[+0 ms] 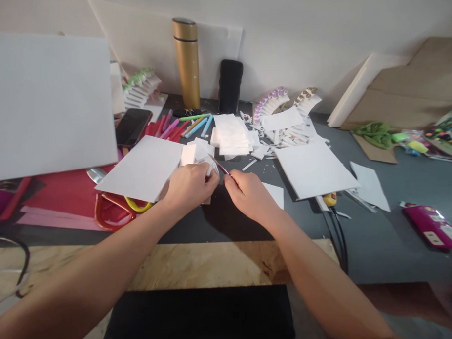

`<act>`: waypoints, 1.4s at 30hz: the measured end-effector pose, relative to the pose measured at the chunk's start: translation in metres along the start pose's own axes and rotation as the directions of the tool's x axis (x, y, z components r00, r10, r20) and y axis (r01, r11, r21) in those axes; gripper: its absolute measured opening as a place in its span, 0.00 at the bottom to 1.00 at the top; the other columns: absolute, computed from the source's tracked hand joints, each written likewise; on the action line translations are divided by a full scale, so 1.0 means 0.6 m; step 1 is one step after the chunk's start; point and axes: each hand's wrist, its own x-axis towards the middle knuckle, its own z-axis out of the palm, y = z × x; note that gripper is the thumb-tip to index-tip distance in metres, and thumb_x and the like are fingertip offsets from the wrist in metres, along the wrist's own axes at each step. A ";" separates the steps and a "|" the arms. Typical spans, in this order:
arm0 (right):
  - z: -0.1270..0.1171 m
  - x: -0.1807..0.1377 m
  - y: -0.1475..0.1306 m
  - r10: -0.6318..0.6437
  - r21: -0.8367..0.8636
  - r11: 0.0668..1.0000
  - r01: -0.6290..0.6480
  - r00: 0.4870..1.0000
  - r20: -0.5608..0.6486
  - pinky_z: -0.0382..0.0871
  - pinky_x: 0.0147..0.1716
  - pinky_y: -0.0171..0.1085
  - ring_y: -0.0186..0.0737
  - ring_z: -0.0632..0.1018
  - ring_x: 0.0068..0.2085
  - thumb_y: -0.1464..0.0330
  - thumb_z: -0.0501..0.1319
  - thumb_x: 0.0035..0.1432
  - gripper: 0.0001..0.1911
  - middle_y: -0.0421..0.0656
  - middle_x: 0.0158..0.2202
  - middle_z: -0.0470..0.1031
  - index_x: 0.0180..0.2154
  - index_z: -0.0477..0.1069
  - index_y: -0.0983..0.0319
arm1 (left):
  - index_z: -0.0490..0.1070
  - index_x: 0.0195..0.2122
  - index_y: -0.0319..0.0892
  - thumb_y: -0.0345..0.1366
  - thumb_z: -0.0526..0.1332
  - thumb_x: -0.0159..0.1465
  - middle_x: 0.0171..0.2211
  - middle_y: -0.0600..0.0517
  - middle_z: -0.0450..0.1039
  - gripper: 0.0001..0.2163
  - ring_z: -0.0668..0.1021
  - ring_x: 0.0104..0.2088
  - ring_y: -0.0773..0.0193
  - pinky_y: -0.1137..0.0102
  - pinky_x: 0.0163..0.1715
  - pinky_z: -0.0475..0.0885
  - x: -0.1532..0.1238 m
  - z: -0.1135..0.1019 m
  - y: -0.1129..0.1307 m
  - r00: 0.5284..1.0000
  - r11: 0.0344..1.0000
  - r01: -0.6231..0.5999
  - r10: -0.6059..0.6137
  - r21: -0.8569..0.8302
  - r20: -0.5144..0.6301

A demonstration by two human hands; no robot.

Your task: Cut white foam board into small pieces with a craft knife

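Left hand grips a white piece — right hand pinches a thin pink tool — gold flask stands capped.

A craft workspace is showing itself in its clutter: white foam-board sheets, small white cut pieces and coloured markers are covering the grey table, while cardboard sheets are leaning against the plain wall.

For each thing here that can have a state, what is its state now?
gold flask: upright, lid on.
phone: lying flat, screen dark.
white squares: stacked.
left hand: closed on a small white piece.
right hand: closed on a thin pink tool.
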 end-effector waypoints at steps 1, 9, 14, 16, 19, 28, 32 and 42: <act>0.000 0.000 -0.001 0.005 -0.012 1.000 -0.005 1.000 0.005 0.45 0.27 0.39 0.33 0.57 0.22 0.66 0.51 0.69 0.19 0.37 0.20 0.57 0.24 0.51 0.57 | 0.61 0.21 0.43 0.38 0.53 0.66 0.19 0.50 0.67 0.15 0.67 0.20 0.63 0.67 0.24 0.49 0.000 -0.001 0.001 1.000 1.000 0.002 -0.002 0.007 0.009; -0.004 -0.007 -0.020 0.059 -0.171 0.984 -0.050 0.997 0.050 0.45 0.27 0.38 0.31 0.54 0.22 0.71 0.52 0.67 0.18 0.35 0.20 0.56 0.24 0.50 0.58 | 0.66 0.23 0.42 0.39 0.52 0.67 0.21 0.49 0.71 0.15 0.71 0.23 0.61 0.67 0.24 0.50 0.001 -0.001 0.005 0.999 0.999 0.017 -0.019 0.041 0.051; -0.005 -0.006 -0.021 0.090 -0.222 0.973 -0.070 0.992 0.084 0.47 0.27 0.38 0.31 0.56 0.22 0.71 0.52 0.67 0.16 0.37 0.21 0.61 0.25 0.56 0.59 | 0.65 0.22 0.43 0.39 0.52 0.67 0.21 0.49 0.70 0.15 0.70 0.23 0.61 0.67 0.25 0.50 0.000 0.002 0.003 0.999 0.999 0.013 -0.015 0.044 0.045; -0.006 -0.006 -0.020 0.114 -0.255 0.963 -0.085 0.988 0.102 0.47 0.27 0.38 0.32 0.59 0.22 0.71 0.51 0.67 0.15 0.40 0.22 0.65 0.26 0.61 0.60 | 0.64 0.22 0.43 0.40 0.52 0.67 0.20 0.49 0.69 0.16 0.70 0.22 0.61 0.67 0.25 0.49 0.000 0.003 0.002 0.999 0.999 0.012 -0.013 0.033 0.046; -0.007 -0.006 -0.020 0.126 -0.305 0.949 -0.084 0.985 0.121 0.49 0.27 0.38 0.34 0.66 0.23 0.70 0.51 0.68 0.13 0.45 0.25 0.72 0.32 0.70 0.63 | 0.63 0.22 0.43 0.40 0.52 0.67 0.20 0.50 0.67 0.16 0.68 0.22 0.62 0.67 0.25 0.49 0.000 0.002 0.001 0.999 1.000 0.015 -0.016 0.011 0.044; -0.009 -0.008 -0.016 0.047 -0.354 0.935 0.016 0.985 0.168 0.59 0.30 0.38 0.47 0.81 0.37 0.70 0.49 0.69 0.24 0.52 0.39 0.83 0.63 0.68 0.63 | 0.50 0.21 0.45 0.39 0.53 0.64 0.18 0.55 0.55 0.15 0.57 0.21 0.66 0.68 0.26 0.50 0.003 -0.002 -0.002 0.997 0.996 0.055 -0.051 -0.066 0.059; -0.009 -0.008 -0.014 0.042 -0.393 0.919 0.035 0.981 0.187 0.62 0.30 0.39 0.48 0.81 0.36 0.70 0.49 0.69 0.25 0.54 0.39 0.83 0.64 0.68 0.65 | 0.48 0.22 0.45 0.39 0.53 0.64 0.19 0.55 0.52 0.16 0.55 0.22 0.66 0.67 0.26 0.49 0.004 0.000 -0.004 0.998 0.995 0.045 -0.041 -0.085 0.052; -0.015 -0.014 -0.016 0.047 -0.484 0.872 0.065 0.975 0.216 0.62 0.28 0.40 0.48 0.82 0.35 0.70 0.49 0.69 0.25 0.55 0.37 0.83 0.63 0.68 0.68 | 0.46 0.21 0.45 0.38 0.53 0.63 0.18 0.56 0.49 0.16 0.54 0.21 0.67 0.67 0.26 0.48 0.006 0.001 -0.009 0.998 0.990 0.041 -0.035 -0.135 0.048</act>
